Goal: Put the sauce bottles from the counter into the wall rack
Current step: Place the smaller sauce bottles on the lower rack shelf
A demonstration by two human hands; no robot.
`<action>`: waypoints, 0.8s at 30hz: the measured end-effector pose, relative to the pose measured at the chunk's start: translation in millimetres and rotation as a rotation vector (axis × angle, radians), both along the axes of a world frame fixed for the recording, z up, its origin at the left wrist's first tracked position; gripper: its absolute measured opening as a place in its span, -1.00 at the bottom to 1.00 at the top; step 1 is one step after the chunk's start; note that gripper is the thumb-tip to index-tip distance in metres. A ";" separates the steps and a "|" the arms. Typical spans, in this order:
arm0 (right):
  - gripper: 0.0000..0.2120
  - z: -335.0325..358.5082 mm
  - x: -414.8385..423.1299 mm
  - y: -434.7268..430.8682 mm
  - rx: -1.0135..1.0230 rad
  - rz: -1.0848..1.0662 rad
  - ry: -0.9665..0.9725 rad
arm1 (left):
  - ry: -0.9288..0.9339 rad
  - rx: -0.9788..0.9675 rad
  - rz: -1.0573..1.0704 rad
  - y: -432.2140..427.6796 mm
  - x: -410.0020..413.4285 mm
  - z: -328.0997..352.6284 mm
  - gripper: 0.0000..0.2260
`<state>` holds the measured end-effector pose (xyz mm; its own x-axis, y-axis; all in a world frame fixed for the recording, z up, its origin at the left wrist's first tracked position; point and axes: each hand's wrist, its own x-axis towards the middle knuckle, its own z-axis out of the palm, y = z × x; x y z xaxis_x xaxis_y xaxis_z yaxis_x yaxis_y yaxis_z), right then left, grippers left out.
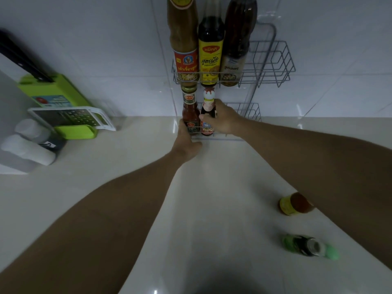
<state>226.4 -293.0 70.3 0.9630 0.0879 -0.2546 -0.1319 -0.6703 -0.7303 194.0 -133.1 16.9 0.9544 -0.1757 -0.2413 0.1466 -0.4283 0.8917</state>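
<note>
A two-tier wire wall rack [275, 60] hangs on the tiled wall. Its upper tier holds three tall sauce bottles [211, 54] side by side. In the lower tier stand a red chilli sauce bottle [189, 109] and, to its right, a dark sauce bottle with a white cap [209, 98]. My left hand [186, 143] grips the base of the red chilli bottle. My right hand [222, 119] is wrapped around the dark bottle. On the counter at the right lie a yellow-labelled bottle [294, 203] and a green-capped dark bottle [307, 246].
A green knife block [53, 92] with a black knife, a grater [70, 117] on a green box, and white containers [29, 145] sit at the left of the pale counter [127, 155]. The right halves of both rack tiers hold nothing.
</note>
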 end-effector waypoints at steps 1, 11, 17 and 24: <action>-0.31 3.5 -2.0 -4.1 -0.008 0.013 0.009 | -0.006 0.021 -0.012 1.3 -1.6 0.0 -0.24; -0.36 54.1 -49.9 -72.8 -0.135 0.002 0.031 | -0.071 0.240 0.108 -19.3 -50.8 4.9 -0.56; -0.47 80.6 -102.7 -120.8 -0.285 0.012 0.021 | -0.057 0.153 -0.276 -75.0 -98.0 8.0 -0.59; -0.37 92.5 -171.3 -167.7 -0.512 0.067 0.189 | 0.075 0.182 -0.662 -147.3 -151.8 15.4 -0.21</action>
<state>55.1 -460.7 162.8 0.8928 -0.0330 -0.4493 -0.1739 -0.9452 -0.2762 42.2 -280.4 32.3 0.6398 -0.6659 -0.3838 -0.1384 -0.5910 0.7947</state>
